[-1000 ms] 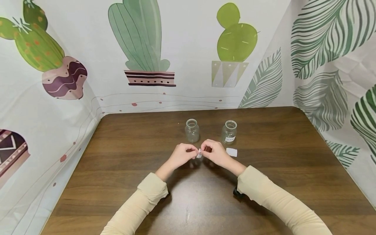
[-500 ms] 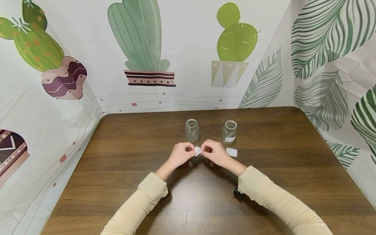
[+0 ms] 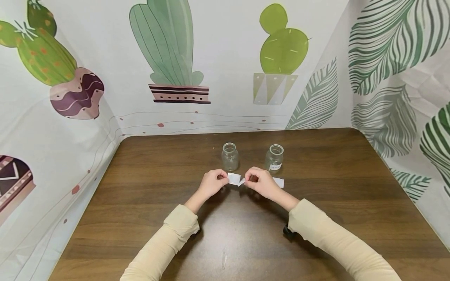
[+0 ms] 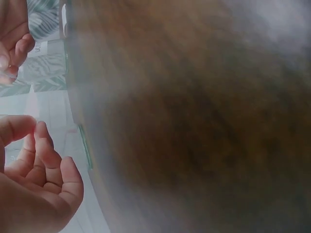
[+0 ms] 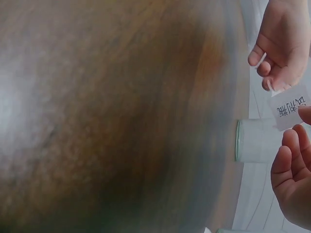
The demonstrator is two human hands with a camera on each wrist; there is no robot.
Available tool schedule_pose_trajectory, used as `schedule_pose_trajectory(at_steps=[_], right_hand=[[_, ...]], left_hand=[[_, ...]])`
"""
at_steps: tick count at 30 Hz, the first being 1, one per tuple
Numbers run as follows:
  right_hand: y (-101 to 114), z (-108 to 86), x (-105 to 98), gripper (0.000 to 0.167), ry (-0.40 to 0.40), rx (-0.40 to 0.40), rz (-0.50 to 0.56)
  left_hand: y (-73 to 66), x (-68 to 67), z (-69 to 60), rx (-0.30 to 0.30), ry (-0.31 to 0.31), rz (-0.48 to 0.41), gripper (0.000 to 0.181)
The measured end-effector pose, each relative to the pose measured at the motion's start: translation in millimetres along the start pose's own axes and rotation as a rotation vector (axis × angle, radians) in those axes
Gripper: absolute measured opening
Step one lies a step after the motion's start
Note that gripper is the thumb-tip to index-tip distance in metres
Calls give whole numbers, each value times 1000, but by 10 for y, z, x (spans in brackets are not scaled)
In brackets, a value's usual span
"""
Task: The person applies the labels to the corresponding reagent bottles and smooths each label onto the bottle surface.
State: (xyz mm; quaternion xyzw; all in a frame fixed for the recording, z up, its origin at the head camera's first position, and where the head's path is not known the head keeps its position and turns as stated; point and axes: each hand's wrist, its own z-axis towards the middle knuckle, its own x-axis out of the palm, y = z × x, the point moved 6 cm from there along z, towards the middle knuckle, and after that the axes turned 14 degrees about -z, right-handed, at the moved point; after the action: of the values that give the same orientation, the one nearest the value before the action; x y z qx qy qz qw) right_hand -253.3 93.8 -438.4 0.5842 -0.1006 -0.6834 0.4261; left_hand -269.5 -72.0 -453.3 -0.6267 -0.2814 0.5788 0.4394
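Note:
A small white label [image 3: 233,178] is between my hands, low over the table in front of two glass jars. My left hand [image 3: 209,184] pinches it by its left edge. With thumb and finger, my right hand [image 3: 260,182] pinches a thin white strip [image 3: 241,182], possibly backing paper, at the label's right side. Whether strip and label are still joined, I cannot tell. Dark printed characters show on the label [image 5: 289,108] in the right wrist view. The lidless left jar [image 3: 230,160] is bare; the lidless right jar [image 3: 274,158] bears a white label.
Another white piece of paper [image 3: 279,182] lies flat in front of the right jar, partly behind my right hand. Both stand on a brown wooden table [image 3: 161,168]. A cactus-printed cloth [image 3: 228,58] hangs behind the table's far edge.
My hands have moved slightly apart, the left to the left and the right to the right. The label, crumpled between the fingers before, is now spread out flat, with the strip angled from it.

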Motion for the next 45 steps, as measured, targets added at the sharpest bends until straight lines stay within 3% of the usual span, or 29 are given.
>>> schedule_pose_trajectory(at_steps=[4,9,16,21,24,27,30,33,36,39,42,45], right_hand=[[-60,-8,-19,17,-12,35,-17],[-77,-19,-31,15,37,94,-23],[174,-45,-173,13,80,112,16],[185,-49,-176,12,85,122,23],[169,-46,-157,12,93,131,29],[166,-41,-143,11,94,130,38],[178,-36,-132,10,98,124,47],[194,-40,-125,9,114,121,59],[215,-45,-117,9,129,115,75],[91,-38,-39,10,122,102,73],[-51,-22,33,9,97,90,83],[-112,-7,40,14,64,100,104]], left_hand=[[39,-10,6,-26,-4,43,5],[94,-2,28,-88,12,106,6],[124,-7,34,-160,27,234,7],[96,-42,13,-182,11,291,9],[27,-51,5,-127,-11,286,9],[-96,-18,1,14,-7,241,9],[-239,45,-17,172,40,193,10],[-336,121,-40,263,101,182,11],[-381,186,-62,290,148,203,9],[-397,225,-70,294,161,233,5],[-396,222,-65,288,138,241,4],[-368,179,-51,263,89,194,5]])
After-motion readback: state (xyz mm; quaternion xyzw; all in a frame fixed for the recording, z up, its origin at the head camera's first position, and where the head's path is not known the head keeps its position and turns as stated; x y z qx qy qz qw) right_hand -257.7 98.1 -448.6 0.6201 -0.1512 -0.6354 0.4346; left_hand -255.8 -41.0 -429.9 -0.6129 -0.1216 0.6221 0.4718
